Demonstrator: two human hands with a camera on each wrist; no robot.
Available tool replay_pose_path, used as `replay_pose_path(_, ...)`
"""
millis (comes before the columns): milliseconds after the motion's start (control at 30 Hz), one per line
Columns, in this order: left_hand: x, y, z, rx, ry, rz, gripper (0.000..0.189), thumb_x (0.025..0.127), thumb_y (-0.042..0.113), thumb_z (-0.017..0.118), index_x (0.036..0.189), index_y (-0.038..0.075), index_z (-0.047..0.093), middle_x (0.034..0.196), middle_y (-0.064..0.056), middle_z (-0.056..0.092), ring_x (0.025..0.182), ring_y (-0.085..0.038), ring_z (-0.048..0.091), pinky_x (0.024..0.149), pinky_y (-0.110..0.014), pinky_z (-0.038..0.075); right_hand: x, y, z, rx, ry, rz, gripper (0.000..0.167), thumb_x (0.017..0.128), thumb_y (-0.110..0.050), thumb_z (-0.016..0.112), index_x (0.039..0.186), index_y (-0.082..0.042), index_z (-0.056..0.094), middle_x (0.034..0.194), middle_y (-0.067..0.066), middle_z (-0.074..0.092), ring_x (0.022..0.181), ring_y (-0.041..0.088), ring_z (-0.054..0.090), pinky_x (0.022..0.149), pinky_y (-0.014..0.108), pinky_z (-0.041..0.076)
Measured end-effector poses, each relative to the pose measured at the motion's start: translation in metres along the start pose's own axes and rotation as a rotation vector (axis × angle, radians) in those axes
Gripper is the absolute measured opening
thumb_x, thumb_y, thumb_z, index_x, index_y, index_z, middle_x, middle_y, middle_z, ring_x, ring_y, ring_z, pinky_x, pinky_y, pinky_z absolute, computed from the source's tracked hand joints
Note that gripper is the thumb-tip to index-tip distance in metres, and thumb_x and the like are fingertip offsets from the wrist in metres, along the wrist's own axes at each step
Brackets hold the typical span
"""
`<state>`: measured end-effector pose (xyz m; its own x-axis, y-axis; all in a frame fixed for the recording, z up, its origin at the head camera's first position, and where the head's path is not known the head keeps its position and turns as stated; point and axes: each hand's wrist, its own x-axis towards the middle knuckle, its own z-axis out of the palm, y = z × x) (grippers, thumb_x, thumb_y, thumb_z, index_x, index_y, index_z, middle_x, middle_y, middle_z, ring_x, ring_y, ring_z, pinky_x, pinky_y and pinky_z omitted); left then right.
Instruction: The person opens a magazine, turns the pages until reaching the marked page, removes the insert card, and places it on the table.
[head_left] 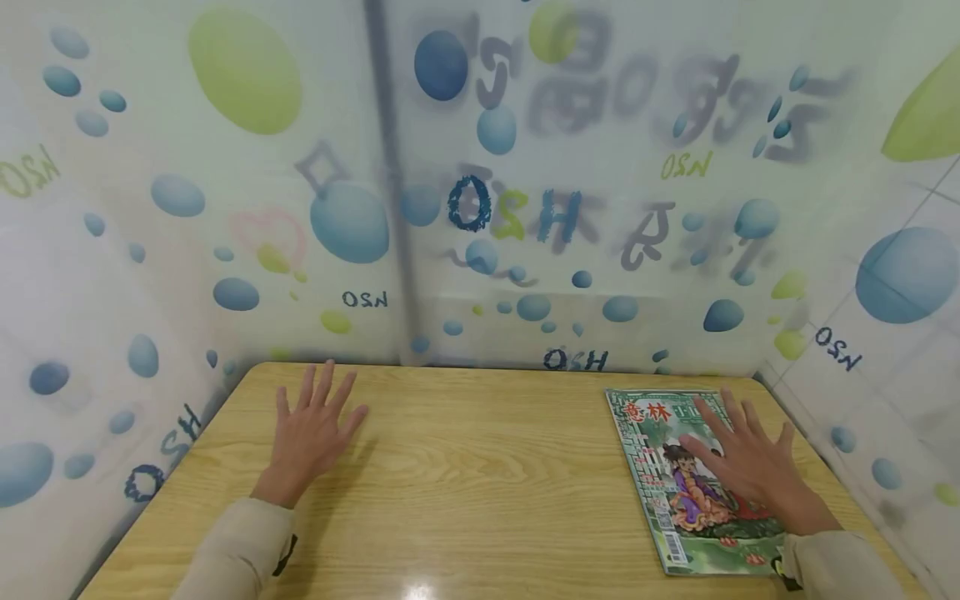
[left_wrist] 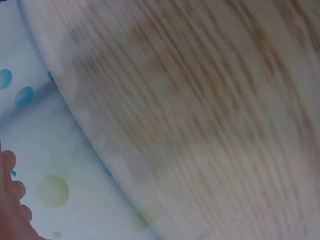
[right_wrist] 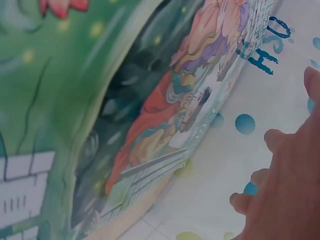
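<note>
Head view: right hand (head_left: 753, 462), fingers spread, lies on magazine (head_left: 678, 492); left hand (head_left: 311, 433) spread on table (head_left: 480, 475).

One magazine (head_left: 686, 483) lies on one wooden desk (head_left: 480, 483); two hands are in view, one left hand (head_left: 311, 433) and one right hand (head_left: 750, 462).

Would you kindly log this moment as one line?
left hand: flat on table | right hand: flat on magazine | magazine: closed

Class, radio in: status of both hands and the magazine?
Left hand flat on table, open. Right hand open, resting on magazine. Magazine closed. Nothing in the way.
</note>
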<state>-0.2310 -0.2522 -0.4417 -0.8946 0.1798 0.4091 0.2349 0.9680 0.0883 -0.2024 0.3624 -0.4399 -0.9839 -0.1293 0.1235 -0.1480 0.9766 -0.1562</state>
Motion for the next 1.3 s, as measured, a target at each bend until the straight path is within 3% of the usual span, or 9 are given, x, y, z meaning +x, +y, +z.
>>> replay_pose_path(400, 0.000, 0.019, -0.001, -0.004, -0.121, 0.008, 0.062, 0.103, 0.046, 0.047, 0.154, 0.013, 0.038, 0.161, -0.019, 0.023, 0.149, -0.042, 0.013, 0.108, -0.074, 0.009, 0.002, 0.004, 0.009, 0.028, -0.116, 0.054, 0.086, 0.097, -0.067, 0.040, 0.159, -0.011, 0.021, 0.161, 0.031, 0.004, 0.136, 0.065, 0.016, 0.090, 0.088, -0.003)
replay_pose_path(800, 0.002, 0.044, 0.011, 0.000, -0.136, 0.086, 0.060, 0.102, 0.048, 0.046, 0.153, 0.016, 0.041, 0.161, -0.016, 0.027, 0.149, -0.039, 0.018, 0.109, -0.073, 0.013, -0.002, 0.007, 0.017, 0.064, -0.220, 0.064, 0.085, 0.097, -0.066, 0.041, 0.156, -0.007, 0.027, 0.156, 0.037, 0.011, 0.136, 0.065, 0.014, 0.089, 0.089, 0.001)
replay_pose_path(1067, 0.003, 0.059, 0.014, -0.006, -0.131, 0.125, 0.058, 0.101, 0.047, 0.049, 0.150, 0.016, 0.046, 0.160, -0.016, 0.030, 0.148, -0.039, 0.023, 0.108, -0.073, 0.017, -0.002, 0.008, 0.021, 0.036, -0.241, 0.059, 0.086, 0.096, -0.067, 0.042, 0.154, -0.005, 0.030, 0.154, 0.040, 0.014, 0.133, 0.067, 0.019, 0.088, 0.089, 0.007)
replay_pose_path(1300, 0.002, 0.076, 0.012, -0.066, -0.170, 0.168, 0.058, 0.102, 0.046, 0.049, 0.150, 0.014, 0.046, 0.160, -0.016, 0.030, 0.147, -0.040, 0.024, 0.108, -0.073, 0.018, -0.002, 0.007, 0.022, 0.076, -0.254, 0.056, 0.087, 0.096, -0.065, 0.044, 0.154, -0.002, 0.029, 0.151, 0.043, 0.017, 0.131, 0.070, 0.016, 0.084, 0.091, 0.012)
